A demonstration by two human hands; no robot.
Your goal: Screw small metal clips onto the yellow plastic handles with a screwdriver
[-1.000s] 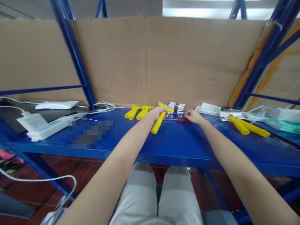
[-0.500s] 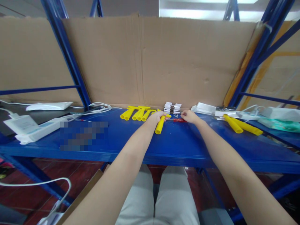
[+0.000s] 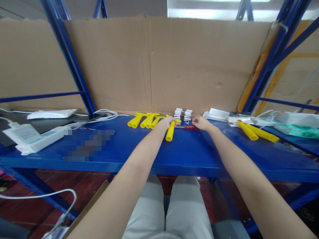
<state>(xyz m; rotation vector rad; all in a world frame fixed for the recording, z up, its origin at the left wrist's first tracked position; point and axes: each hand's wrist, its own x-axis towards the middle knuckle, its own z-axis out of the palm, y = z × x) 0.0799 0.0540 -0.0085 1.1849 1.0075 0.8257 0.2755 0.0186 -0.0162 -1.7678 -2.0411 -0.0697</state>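
Observation:
My left hand (image 3: 168, 122) is closed around the top of a yellow T-shaped plastic handle (image 3: 170, 132), whose round hollow end points toward me. My right hand (image 3: 201, 123) is at the back of the table with its fingertips pinched; whatever they hold is too small to make out. Just beside those fingers lies a screwdriver with a red handle (image 3: 190, 127), its shaft toward my left hand. Small metal pieces, perhaps screws (image 3: 187, 122), lie between the hands. Behind them stand stacked white-and-dark parts (image 3: 183, 114). Several more yellow handles (image 3: 149, 123) lie left of my left hand.
Two yellow handles (image 3: 259, 132) lie at the right near white packets (image 3: 217, 114). A white power strip (image 3: 45, 139) and cables occupy the left, beside a blurred-out patch. A cardboard sheet (image 3: 174, 66) stands behind the blue table (image 3: 154, 162), between blue posts (image 3: 67, 59).
The yellow handle in my left hand has turned slightly, its free end shifting a little to the right. My right hand stays almost in place, fingers still pinched.

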